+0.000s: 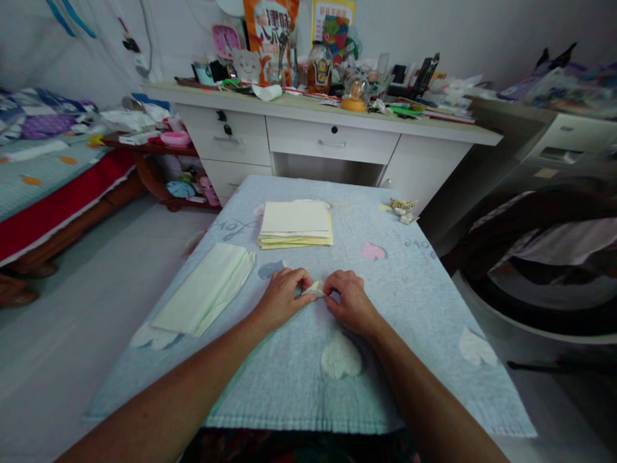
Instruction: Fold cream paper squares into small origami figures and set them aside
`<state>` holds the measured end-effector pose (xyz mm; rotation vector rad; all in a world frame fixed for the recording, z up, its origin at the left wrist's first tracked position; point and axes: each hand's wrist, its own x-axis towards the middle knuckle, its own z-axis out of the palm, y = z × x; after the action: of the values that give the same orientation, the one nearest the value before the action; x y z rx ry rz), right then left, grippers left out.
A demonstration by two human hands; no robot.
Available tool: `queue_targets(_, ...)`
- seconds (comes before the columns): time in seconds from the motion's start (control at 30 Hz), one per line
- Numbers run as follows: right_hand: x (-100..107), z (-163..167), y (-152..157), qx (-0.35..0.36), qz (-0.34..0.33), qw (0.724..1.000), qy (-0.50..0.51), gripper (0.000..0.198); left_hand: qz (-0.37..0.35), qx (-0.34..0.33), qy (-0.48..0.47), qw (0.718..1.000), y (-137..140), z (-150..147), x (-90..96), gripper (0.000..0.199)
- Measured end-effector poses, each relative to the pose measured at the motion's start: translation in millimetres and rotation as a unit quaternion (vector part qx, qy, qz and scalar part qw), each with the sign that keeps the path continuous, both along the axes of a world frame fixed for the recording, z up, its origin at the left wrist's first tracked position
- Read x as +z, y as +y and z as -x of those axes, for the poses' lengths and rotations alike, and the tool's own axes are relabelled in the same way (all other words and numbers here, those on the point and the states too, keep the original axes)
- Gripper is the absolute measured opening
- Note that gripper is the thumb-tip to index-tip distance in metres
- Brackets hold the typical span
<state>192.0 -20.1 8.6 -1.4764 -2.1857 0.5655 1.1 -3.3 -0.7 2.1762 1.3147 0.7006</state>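
Note:
Between my two hands is a small piece of folded white paper, low over the cloth-covered table. My left hand pinches its left end between thumb and fingers. At the other end, the curled fingers of my right hand grip it too. My fingers hide part of its shape. Beyond my hands lies a stack of cream and yellow paper sheets. To the left of my left hand rests a pile of long pale-green paper strips.
A small leopard-print bow-like item sits at the table's far right corner. Behind stands a white desk crowded with a honey jar, a pink clock and clutter. A bed is at left, a front-loading washing machine at right.

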Motion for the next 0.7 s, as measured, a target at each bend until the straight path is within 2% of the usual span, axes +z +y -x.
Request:
queue_targets(0.07,-0.2,-1.6,0.0,0.003,0.006,0.999,0.039,0.014,0.004,0.0,-0.018,1.0,0.0,-0.1,0.6,0.018)
queue_targets(0.17,-2.5,-2.9,1.9,-0.032,0.008,0.995,0.094,0.015,0.001,0.0,-0.031,1.0,0.2,0.1,0.4,0.024)
queue_targets(0.27,-3.4,-2.7,3.7,-0.058,-0.002,0.996,0.071,0.012,-0.008,-0.01,-0.029,1.0,0.3,0.3,1.0,0.027)
queue_targets(0.43,-2.1,-2.8,4.0,-0.038,0.001,0.999,0.026,0.01,-0.014,-0.03,-0.013,0.999,-0.1,0.6,3.6,0.028)
queue_targets(0.57,-4.1,-4.0,4.7,-0.018,0.001,0.999,0.048,0.007,-0.022,-0.039,0.004,0.999,-0.4,1.0,2.7,0.022)
queue_targets(0.7,-5.2,-3.3,4.5,-0.009,0.0,0.997,0.078,0.003,-0.045,-0.046,0.009,0.998,-0.7,1.3,0.3,0.009)
